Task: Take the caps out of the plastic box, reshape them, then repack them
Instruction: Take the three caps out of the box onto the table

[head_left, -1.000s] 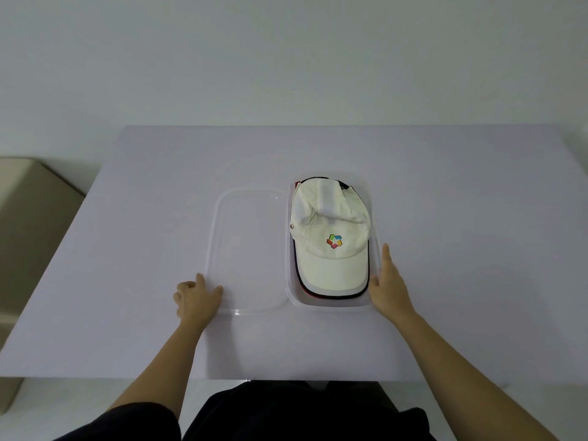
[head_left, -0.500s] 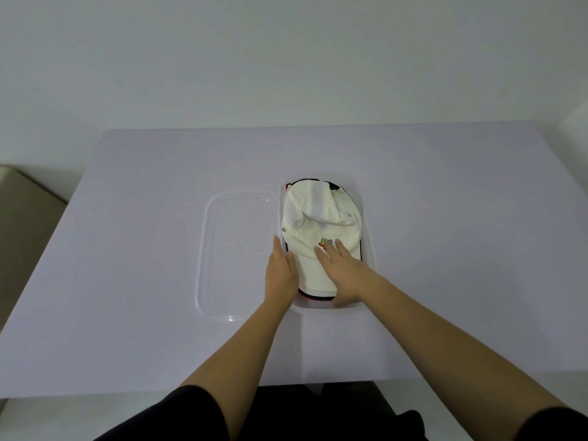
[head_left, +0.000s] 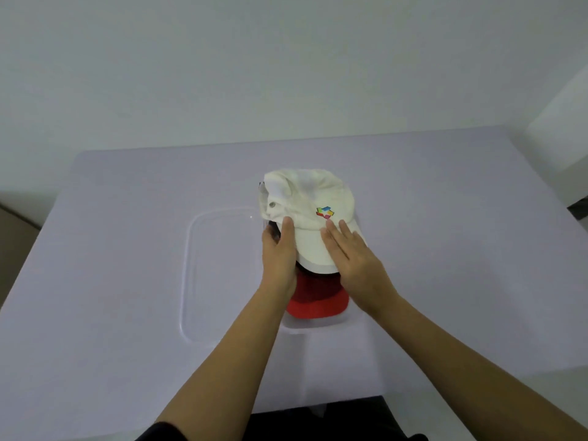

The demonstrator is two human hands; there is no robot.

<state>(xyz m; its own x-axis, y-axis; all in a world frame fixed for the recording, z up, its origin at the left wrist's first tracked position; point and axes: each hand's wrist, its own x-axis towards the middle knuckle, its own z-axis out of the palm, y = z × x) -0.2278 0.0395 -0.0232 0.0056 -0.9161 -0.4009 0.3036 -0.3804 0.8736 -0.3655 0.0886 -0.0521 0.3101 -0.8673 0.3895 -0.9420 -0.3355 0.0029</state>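
White cap above red cap, left hand gripping brim, right hand flat atop

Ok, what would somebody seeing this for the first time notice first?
The white cap with its colourful logo, mid-table, with the left hand pinching its brim edge and the right hand laying its fingers flat on top. Just nearer the person, a red cap pokes its brim out beneath it, and a clear lid lies flat to the left.
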